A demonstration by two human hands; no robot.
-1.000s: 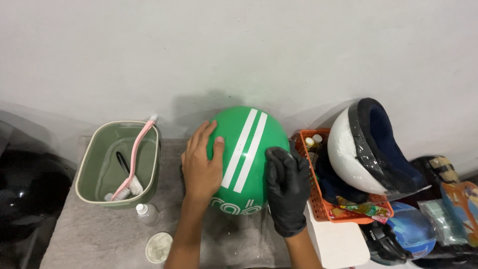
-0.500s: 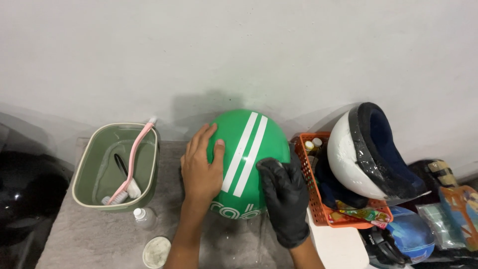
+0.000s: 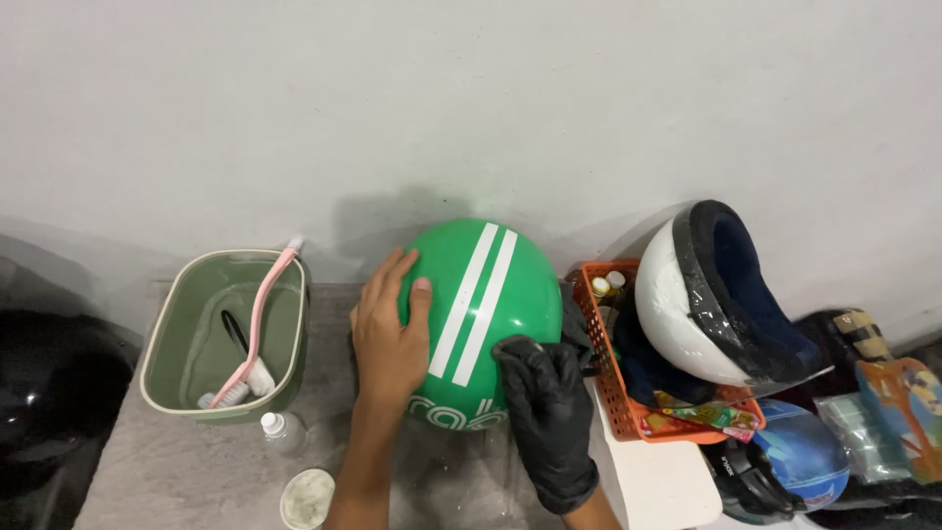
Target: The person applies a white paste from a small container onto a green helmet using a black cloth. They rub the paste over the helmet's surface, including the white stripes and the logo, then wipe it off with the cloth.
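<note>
I am looking down as my bare left hand (image 3: 390,339) is lying flat, fingers spread, on the left flank of a green helmet (image 3: 481,314) with two white stripes, sitting on the grey worktop (image 3: 186,461) against the wall. My black-gloved right hand (image 3: 545,412) is pressing its curled grip on the helmet's lower right; whether it is clamping anything, I cannot tell. A green basin (image 3: 224,339) holding a pink brush (image 3: 253,339) is standing left, an orange basket (image 3: 628,393) right.
</note>
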